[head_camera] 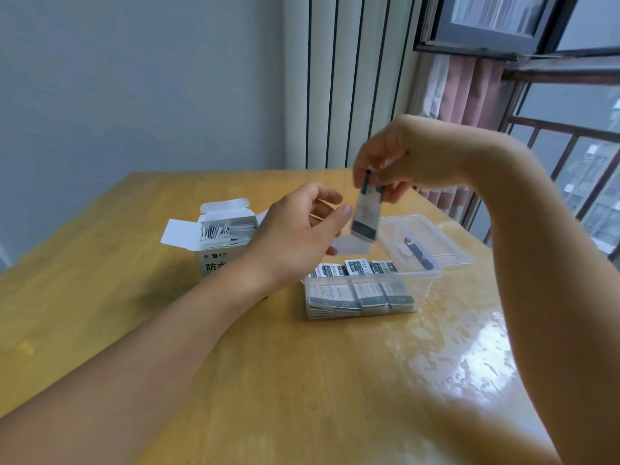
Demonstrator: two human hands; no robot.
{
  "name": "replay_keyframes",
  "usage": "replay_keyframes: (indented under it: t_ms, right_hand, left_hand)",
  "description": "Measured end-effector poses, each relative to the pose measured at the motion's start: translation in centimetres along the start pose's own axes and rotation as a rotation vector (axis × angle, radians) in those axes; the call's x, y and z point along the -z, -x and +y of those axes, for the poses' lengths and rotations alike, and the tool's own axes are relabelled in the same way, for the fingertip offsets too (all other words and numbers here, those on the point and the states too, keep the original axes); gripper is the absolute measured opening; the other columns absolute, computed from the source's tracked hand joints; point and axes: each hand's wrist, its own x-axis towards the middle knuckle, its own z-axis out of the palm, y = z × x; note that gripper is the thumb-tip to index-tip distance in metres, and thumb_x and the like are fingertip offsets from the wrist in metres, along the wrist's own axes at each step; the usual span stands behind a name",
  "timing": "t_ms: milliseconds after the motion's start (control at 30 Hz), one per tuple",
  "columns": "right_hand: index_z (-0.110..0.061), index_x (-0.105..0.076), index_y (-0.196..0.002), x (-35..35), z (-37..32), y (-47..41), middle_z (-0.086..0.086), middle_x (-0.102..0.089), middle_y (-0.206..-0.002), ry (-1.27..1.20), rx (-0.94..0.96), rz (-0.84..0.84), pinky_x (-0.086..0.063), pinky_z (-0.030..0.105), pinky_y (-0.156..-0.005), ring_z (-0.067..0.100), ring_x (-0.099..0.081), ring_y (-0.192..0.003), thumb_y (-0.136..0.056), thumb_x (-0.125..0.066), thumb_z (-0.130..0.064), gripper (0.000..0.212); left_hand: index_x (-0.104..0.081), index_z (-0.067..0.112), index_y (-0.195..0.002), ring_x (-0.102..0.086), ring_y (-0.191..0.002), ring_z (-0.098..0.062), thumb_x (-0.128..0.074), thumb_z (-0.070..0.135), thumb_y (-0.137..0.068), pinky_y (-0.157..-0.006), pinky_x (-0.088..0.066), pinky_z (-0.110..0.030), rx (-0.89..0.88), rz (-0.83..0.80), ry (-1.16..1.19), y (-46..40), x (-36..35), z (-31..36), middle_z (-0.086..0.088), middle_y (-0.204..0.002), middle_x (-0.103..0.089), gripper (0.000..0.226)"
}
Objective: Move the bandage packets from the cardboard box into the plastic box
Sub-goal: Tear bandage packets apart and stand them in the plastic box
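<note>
An open white cardboard box point(214, 260) stands on the table's left side with bandage packets point(219, 233) inside. To its right sits a clear plastic box point(362, 298), filled with rows of white-and-green packets point(360, 268). My right hand point(399, 162) hangs above the plastic box, fingers pinched on the top of a small stack of bandage packets point(365, 214) that dangles down. My left hand point(298, 233) hovers between the two boxes with fingers apart and thumb near the dangling stack. A pale flap-like shape shows below my left fingers.
The plastic box's clear lid point(432, 243) lies behind it, toward the table's right edge, with a dark clasp on it. The wooden table point(302, 380) is glossy. A striped curtain and a barred window point(570, 146) stand behind.
</note>
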Motion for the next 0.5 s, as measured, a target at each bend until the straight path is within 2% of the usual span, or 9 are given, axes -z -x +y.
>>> replay_keyframes:
  t_ms: [100, 200, 267, 400, 500]
  right_hand:
    - [-0.02, -0.075, -0.09, -0.2, 2.7, -0.5, 0.007, -0.075, -0.092, 0.174, -0.234, -0.179, -0.06, 0.024, -0.062, 0.017, -0.075, -0.072, -0.094, -0.062, -0.002, 0.022]
    - [-0.02, -0.074, -0.088, -1.6, 3.5, -1.5, 0.009, -0.074, -0.093, 0.269, -0.304, -0.273, -0.057, 0.024, -0.06, 0.019, -0.071, -0.069, -0.096, -0.057, -0.001, 0.027]
    - [-0.022, -0.074, -0.088, -2.3, 3.4, -2.2, 0.006, -0.072, -0.091, 0.327, -0.281, -0.291, -0.058, 0.025, -0.062, 0.017, -0.068, -0.068, -0.096, -0.055, -0.001, 0.03]
    - [-0.031, -0.073, -0.089, -3.2, 3.0, -2.9, -0.003, -0.066, -0.086, 0.441, -0.199, -0.325, -0.055, 0.031, -0.074, 0.013, -0.062, -0.07, -0.094, -0.057, -0.004, 0.032]
    - [-0.039, -0.072, -0.094, -3.3, 3.0, -2.8, -0.009, -0.062, -0.087, 0.455, -0.154, -0.326, -0.049, 0.027, -0.074, 0.01, -0.06, -0.077, -0.094, -0.063, -0.009, 0.03]
  left_hand:
    - [-0.069, 0.019, -0.101, -0.065, -0.086, -0.006, -0.059, 0.03, -0.099, -0.076, -0.054, -0.024, -0.223, 0.014, -0.282, 0.0, 0.2, -0.7, 0.008, -0.093, -0.069, 0.015]
    - [-0.07, 0.02, -0.096, -0.057, -0.089, -0.002, -0.057, 0.035, -0.099, -0.08, -0.047, -0.025, -0.371, -0.112, -0.489, 0.0, 0.3, -1.5, 0.011, -0.094, -0.064, 0.02]
    - [-0.068, 0.023, -0.101, -0.055, -0.093, -0.001, -0.052, 0.047, -0.098, -0.083, -0.044, -0.026, -0.378, -0.218, -0.6, 0.2, 0.1, -1.7, 0.013, -0.099, -0.063, 0.029]
    - [-0.066, 0.028, -0.112, -0.056, -0.104, -0.008, -0.043, 0.066, -0.093, -0.092, -0.048, -0.036, -0.355, -0.362, -0.8, 0.8, -0.3, -1.9, 0.015, -0.11, -0.064, 0.049]
    - [-0.066, 0.028, -0.113, -0.058, -0.103, -0.013, -0.036, 0.077, -0.089, -0.089, -0.05, -0.038, -0.327, -0.433, -0.926, 1.2, -0.7, -2.0, 0.012, -0.108, -0.065, 0.062]
